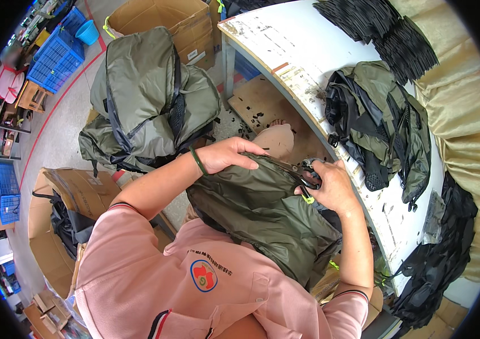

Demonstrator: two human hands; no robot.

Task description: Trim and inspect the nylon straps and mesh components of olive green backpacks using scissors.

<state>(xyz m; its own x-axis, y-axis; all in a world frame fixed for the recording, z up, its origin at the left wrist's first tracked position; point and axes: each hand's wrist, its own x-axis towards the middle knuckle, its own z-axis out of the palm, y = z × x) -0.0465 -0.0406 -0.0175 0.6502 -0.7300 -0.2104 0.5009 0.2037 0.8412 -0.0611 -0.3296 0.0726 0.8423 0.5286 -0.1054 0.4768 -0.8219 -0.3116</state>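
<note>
Across my lap lies an olive-green fabric bag (251, 209), its upper edge raised. With thumb and fingers, my left hand (228, 156) pinches that edge; a dark green bangle (199, 161) circles the wrist. At the bag's right end, my right hand (333, 186) is closed round a dark-handled tool (309, 176) that looks like scissors, partly hidden by the fingers. A narrow blade-like part points left along the bag's edge. Just below these fingers hangs a bright yellow-green tab (308, 199). Whether the tool touches the fabric I cannot tell.
More olive bags (144, 90) are piled at the left, before a cardboard box (166, 22). To the right, a white worktable (285, 45) bears an olive and black bag (381, 124) and black strips (381, 34). An open carton (53, 237) stands near my left elbow.
</note>
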